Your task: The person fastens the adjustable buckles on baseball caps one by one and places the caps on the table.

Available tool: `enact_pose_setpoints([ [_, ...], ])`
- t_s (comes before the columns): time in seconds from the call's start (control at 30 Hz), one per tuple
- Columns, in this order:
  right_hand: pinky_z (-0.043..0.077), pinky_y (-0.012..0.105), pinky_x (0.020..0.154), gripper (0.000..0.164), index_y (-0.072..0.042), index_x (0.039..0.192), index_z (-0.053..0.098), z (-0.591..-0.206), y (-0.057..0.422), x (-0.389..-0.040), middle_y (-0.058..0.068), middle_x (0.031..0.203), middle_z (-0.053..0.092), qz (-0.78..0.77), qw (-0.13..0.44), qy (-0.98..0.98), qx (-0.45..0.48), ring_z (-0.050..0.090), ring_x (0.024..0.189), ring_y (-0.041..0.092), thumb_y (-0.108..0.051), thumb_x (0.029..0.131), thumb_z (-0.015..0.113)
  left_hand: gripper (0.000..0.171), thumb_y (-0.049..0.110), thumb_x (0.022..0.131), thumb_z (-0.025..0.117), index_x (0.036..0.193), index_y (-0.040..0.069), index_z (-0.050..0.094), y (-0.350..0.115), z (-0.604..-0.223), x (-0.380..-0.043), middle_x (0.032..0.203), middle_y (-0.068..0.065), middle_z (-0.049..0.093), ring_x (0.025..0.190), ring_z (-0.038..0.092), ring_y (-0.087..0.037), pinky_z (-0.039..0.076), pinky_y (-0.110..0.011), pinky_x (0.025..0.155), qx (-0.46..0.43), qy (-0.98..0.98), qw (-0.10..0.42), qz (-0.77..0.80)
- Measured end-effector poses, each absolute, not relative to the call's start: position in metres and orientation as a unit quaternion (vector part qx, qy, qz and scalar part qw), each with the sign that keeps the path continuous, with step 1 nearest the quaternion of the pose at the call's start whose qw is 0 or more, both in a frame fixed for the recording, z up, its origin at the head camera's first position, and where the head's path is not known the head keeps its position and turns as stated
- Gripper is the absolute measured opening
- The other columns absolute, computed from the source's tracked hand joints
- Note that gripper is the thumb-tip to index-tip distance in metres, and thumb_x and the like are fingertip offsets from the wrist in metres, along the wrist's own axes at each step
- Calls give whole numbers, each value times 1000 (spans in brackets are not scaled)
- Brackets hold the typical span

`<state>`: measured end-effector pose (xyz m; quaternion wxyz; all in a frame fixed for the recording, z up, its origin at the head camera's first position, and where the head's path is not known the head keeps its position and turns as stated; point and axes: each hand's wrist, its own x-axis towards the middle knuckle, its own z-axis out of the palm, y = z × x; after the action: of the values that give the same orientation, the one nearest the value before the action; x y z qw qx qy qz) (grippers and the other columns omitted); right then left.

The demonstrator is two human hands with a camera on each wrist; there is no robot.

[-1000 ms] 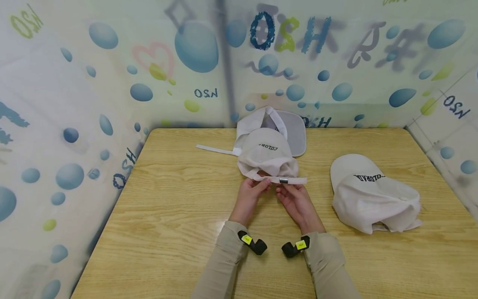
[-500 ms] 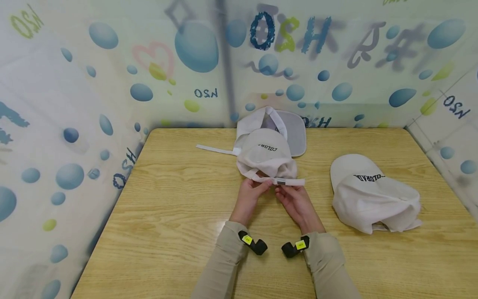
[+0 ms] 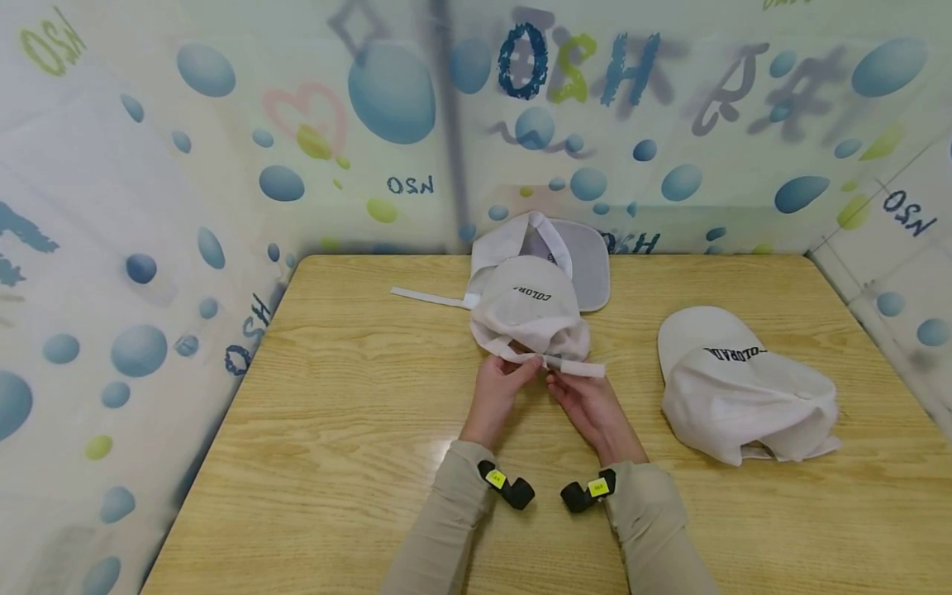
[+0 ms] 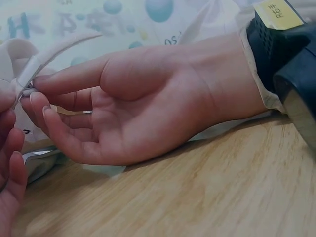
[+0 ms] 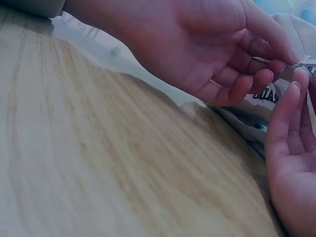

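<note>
A wooden table [image 3: 335, 463] extends beneath the held cap [image 3: 526, 310]; a loose cap [image 3: 744, 397] lies to its right; a far cap [image 3: 591, 264] lies just behind it; the left hand [image 3: 500, 392] and right hand [image 3: 592, 406] sit at its near edge, both pinching its strap [image 3: 583, 368].

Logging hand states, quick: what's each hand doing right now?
Left hand: closed, pinching the narrow off-white fabric cap strap.
Right hand: closed, pinching the same strap.

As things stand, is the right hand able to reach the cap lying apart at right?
Probably yes: nothing stands between the right hand and the separate cap, though it pinches the strap and would likely let go first.
</note>
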<state>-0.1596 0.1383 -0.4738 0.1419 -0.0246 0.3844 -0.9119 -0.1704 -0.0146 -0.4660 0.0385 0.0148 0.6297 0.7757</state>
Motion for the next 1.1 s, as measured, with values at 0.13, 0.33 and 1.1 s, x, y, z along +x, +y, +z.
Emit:
enact_pose_setpoints([
  [0.13,48,23,74,18,-7,102,54,-474,138,-160,5,93,57,-912,141,385,-22,58,81,14,-2,85,58,27,29,79,69,94,8,59,-15,-464,-170,88,-1,61,81,55,-13,47,-28,72,16,647,38,761],
  [0.33,48,24,73,19,-6,99,55,-474,137,-161,5,92,57,-910,133,391,-15,58,81,14,-2,82,62,19,18,80,68,91,6,59,-15,-451,-164,85,0,60,79,56,-12,47,-32,75,24,645,48,762],
  [1.1,48,23,73,18,-7,101,55,-474,137,-162,5,93,58,-905,134,404,-16,58,81,13,-3,84,60,31,31,76,71,96,9,62,-14,-465,-170,94,-3,62,88,57,-16,45,-30,79,36,637,33,770],
])
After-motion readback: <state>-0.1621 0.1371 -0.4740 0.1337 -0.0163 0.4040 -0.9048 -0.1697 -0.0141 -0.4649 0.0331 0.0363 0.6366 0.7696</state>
